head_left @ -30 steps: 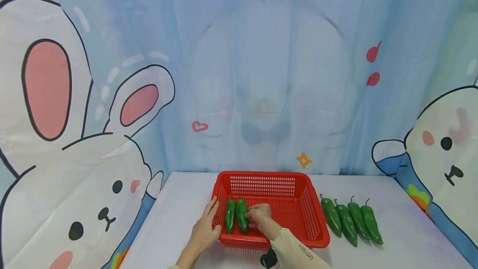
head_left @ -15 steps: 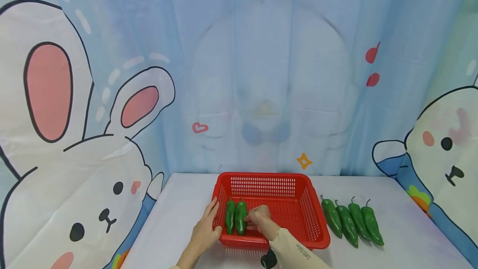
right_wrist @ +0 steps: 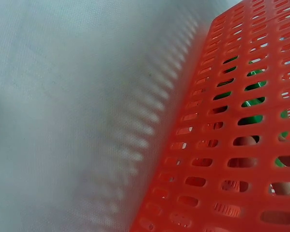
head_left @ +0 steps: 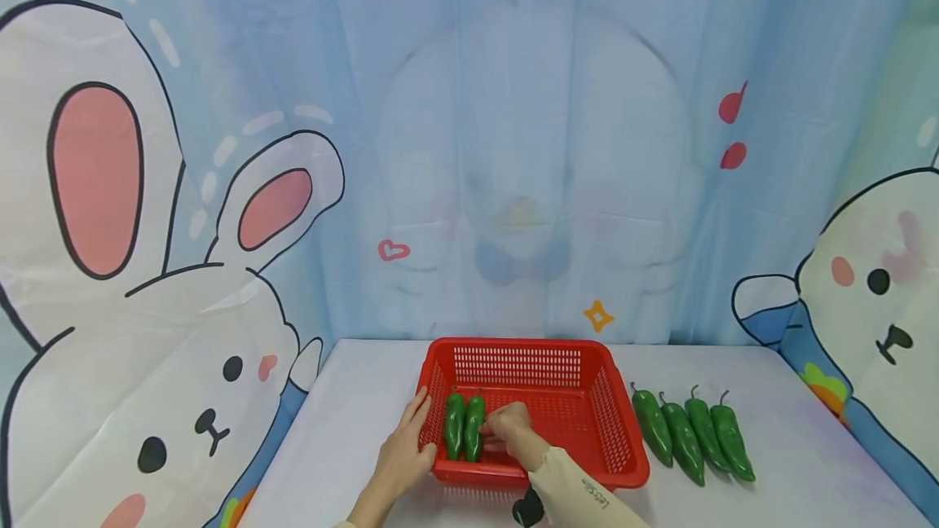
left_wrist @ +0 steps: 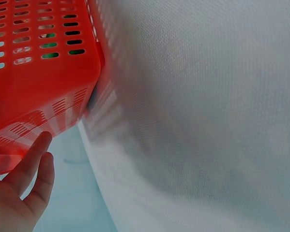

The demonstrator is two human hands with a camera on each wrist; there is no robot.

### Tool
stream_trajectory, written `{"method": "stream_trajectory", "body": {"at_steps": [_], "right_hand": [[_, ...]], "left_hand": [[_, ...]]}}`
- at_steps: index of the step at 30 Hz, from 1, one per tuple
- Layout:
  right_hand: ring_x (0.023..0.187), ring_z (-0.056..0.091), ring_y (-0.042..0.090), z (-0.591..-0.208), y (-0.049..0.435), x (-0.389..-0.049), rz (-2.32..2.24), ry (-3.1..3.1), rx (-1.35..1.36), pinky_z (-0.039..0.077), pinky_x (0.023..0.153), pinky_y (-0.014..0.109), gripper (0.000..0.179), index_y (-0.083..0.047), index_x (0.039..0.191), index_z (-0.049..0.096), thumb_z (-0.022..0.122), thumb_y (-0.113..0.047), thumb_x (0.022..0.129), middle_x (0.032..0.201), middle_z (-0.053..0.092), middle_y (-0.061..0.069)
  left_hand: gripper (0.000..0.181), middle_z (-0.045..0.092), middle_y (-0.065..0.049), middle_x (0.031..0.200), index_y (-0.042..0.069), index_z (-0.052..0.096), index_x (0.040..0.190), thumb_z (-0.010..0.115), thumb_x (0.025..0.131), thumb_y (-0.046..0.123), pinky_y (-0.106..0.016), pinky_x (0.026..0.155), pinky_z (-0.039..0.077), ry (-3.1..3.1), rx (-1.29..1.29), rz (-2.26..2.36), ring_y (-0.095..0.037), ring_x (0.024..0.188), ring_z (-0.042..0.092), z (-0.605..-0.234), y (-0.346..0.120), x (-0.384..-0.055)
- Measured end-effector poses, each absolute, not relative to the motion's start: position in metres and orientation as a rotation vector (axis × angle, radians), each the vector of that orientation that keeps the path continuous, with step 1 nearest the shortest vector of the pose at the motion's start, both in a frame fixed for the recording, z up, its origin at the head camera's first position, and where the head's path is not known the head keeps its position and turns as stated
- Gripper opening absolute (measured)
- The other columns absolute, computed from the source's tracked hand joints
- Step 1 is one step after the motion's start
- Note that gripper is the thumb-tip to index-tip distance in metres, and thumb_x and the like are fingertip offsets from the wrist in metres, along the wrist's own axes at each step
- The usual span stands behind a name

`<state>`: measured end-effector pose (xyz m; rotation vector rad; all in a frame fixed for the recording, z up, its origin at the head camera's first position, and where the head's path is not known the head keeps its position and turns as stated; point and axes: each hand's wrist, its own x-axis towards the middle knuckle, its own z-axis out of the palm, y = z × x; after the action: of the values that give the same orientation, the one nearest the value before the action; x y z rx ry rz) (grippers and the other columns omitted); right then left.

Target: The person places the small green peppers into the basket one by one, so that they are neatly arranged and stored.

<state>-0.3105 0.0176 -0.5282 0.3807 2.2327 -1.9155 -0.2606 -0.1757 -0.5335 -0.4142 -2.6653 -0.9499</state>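
Two green peppers lie side by side in the left part of a red plastic basket: the left pepper and the right pepper. Inside the basket, my right hand touches the right pepper's right side with bent fingers. Its back hides the fingertips, so a grip on the pepper cannot be made out. Outside, my left hand rests against the basket's left wall, its fingers straight and spread. In the left wrist view its fingers reach along the basket wall. Slots in the right wrist view show bits of green.
Several green peppers lie in a row on the white table, right of the basket. Behind the table hangs a pale blue curtain with printed cartoon animals. A black object sits below the right forearm.
The right pepper has turned slightly, from tilted to nearly parallel with the left one, with my right hand beside it. The left hand has stayed at the basket wall.
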Motion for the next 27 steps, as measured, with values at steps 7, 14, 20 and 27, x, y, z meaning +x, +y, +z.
{"method": "stream_trajectory", "body": {"at_steps": [7, 14, 20, 27], "right_hand": [[0.070, 0.070, 0.033, -0.527, 0.018, -0.311, -1.913, 2.256, 0.408, 0.059, 0.060, 0.043, 0.018, 0.014, 0.095, 0.067, 0.063, 0.014, 0.078, 0.076, 0.067, 0.017], [0.065, 0.069, 0.030, -0.523, 0.018, -0.308, -1.950, 2.276, 0.401, 0.058, 0.058, 0.042, 0.023, 0.015, 0.101, 0.066, 0.066, 0.012, 0.078, 0.073, 0.069, 0.015], [0.063, 0.068, 0.027, -0.519, 0.021, -0.305, -1.983, 2.291, 0.349, 0.058, 0.059, 0.042, 0.029, 0.017, 0.106, 0.064, 0.067, 0.010, 0.079, 0.074, 0.070, 0.013], [0.079, 0.070, 0.036, -0.514, 0.031, -0.300, -2.028, 2.208, 0.307, 0.058, 0.067, 0.046, 0.034, 0.017, 0.115, 0.062, 0.064, 0.005, 0.084, 0.094, 0.071, 0.025]], "left_hand": [[0.077, 0.033, -0.010, 0.158, -0.003, 0.041, 0.147, 0.055, 0.073, 0.009, -0.053, 0.080, 0.053, -2.669, -0.414, -0.960, -0.029, 0.116, 0.057, -0.533, -0.175, -0.262], [0.076, 0.034, -0.010, 0.157, -0.004, 0.042, 0.146, 0.055, 0.072, 0.009, -0.047, 0.074, 0.053, -2.660, -0.417, -0.957, -0.027, 0.109, 0.059, -0.534, -0.177, -0.262], [0.076, 0.034, -0.010, 0.157, -0.004, 0.043, 0.146, 0.055, 0.072, 0.008, -0.043, 0.070, 0.053, -2.664, -0.414, -0.946, -0.026, 0.109, 0.058, -0.533, -0.177, -0.261], [0.075, 0.034, -0.010, 0.157, -0.004, 0.043, 0.146, 0.056, 0.073, 0.007, -0.044, 0.072, 0.053, -2.680, -0.409, -0.930, -0.024, 0.101, 0.060, -0.533, -0.175, -0.258]]}}
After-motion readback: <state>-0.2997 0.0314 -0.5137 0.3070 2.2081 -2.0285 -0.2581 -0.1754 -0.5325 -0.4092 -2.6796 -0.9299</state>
